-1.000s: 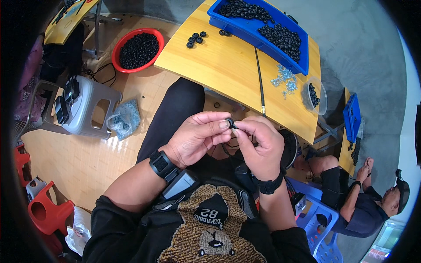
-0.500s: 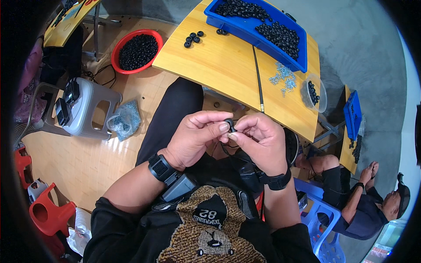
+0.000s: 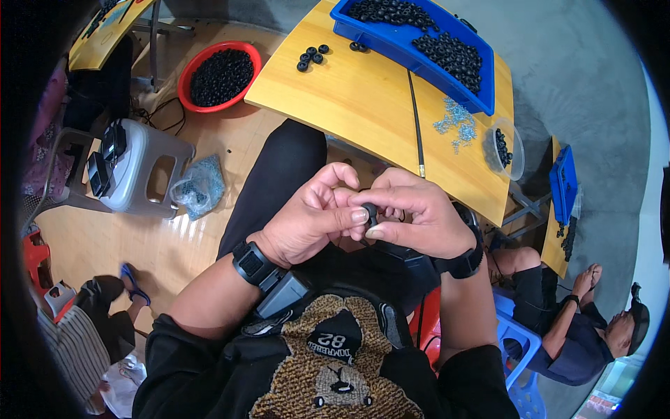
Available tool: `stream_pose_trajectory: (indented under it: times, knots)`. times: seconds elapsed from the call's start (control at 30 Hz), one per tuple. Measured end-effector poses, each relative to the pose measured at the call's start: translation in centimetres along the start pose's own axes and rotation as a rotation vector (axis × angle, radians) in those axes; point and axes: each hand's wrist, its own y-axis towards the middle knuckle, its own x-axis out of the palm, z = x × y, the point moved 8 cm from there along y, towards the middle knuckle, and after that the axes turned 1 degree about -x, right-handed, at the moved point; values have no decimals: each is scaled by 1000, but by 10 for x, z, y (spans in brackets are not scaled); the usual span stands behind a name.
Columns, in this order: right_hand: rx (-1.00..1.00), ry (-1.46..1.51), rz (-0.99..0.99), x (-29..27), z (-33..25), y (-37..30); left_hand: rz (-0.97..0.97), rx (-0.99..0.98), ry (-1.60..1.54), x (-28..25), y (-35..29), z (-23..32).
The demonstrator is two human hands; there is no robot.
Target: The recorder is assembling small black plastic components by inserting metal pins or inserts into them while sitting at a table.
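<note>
Since the earlier frame, the right hand is turning further over, its forefinger now reaching across toward the left thumb, while the left forefinger is lifting off and curling apart. At the lower left, a person in a striped garment is appearing in front of the red stools.

The left hand's grip is closing on a small round black piece, its thumb pressing against the near side. The right grip is spanning the same piece, its thumb touching the lower end and its forefinger lying over the top, with only the piece's width between them. The hands are holding it above the lap, just beside the worktop.

On the worktop, a blue tray is holding many black pieces, a thin black rod is lying near it, and small shiny bits are sitting beside a clear bowl.
</note>
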Motion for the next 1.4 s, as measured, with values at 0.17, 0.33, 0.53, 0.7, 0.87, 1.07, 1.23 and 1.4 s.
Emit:
stream_pose_trajectory:
  times: [0.17,0.33,0.53,0.7,0.87,1.07,1.23,1.4]
  knots:
    - [-18,-31,-58,2,-1,4,-73,-83,-118,2,1,-6]
    - [-207,-90,-22,3,-20,9,-123,-88,-115,11,3,-8]
    - [-208,-210,-5,12,-21,10,-117,-90,-166,6,3,-7]
    - [-215,-239,5,8,-22,15,-118,-81,-157,9,6,-2]
    - [-176,-318,-103,13,-24,17,-163,-113,-167,5,5,-5]
    - [-306,-258,-69,7,-32,26,-110,-146,-239,-1,6,-7]
    - [-280,-259,-82,7,-29,28,-92,-180,-301,-6,5,-7]
    - [-241,-236,-131,11,-23,27,-204,-182,-265,-2,3,-7]
